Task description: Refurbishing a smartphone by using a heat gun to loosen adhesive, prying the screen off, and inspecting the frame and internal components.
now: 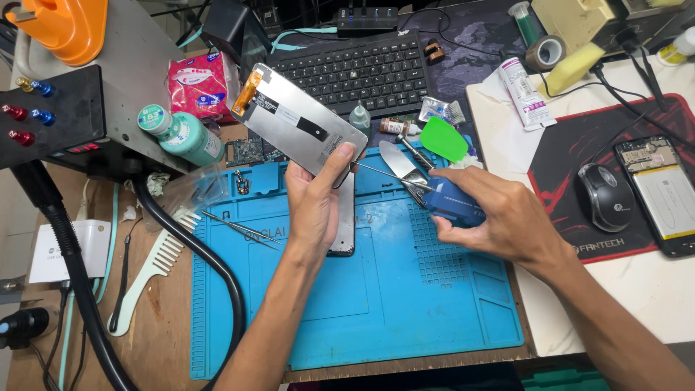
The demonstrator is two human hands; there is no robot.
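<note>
Head view of a repair bench. The left hand [315, 199] is raised over the upper middle of the blue silicone work mat [376, 304], its forearm rising from the bottom edge of the frame; thumb and fingers grasp the lower corner of a phone display panel [300, 119], held tilted with its grey metal back toward the camera and an orange flex strip at its upper left corner. The panel's upper edge overlaps the black keyboard [358, 72] in the view and lies near the pink tissue pack [203, 83]. The right hand [499, 213], entering from the lower right, is clenched around a blue-handled tool [452, 203] whose thin metal tip [384, 174] points left and meets the panel's lower right corner beside the left thumb. Beneath the left hand a dark phone body [344, 217] lies on the mat, partly hidden. Behind the tool lie a flat metal spatula [398, 163] and a green plastic pick [444, 139]. The lower half of the mat is bare, giving open room; tweezers [242, 228] lie on its left part, and a white comb [156, 268] and black hose [203, 250] border its left edge. To the right, well apart, a mouse [604, 195] and an opened phone [662, 192] rest on a red-and-black pad [579, 152].
</note>
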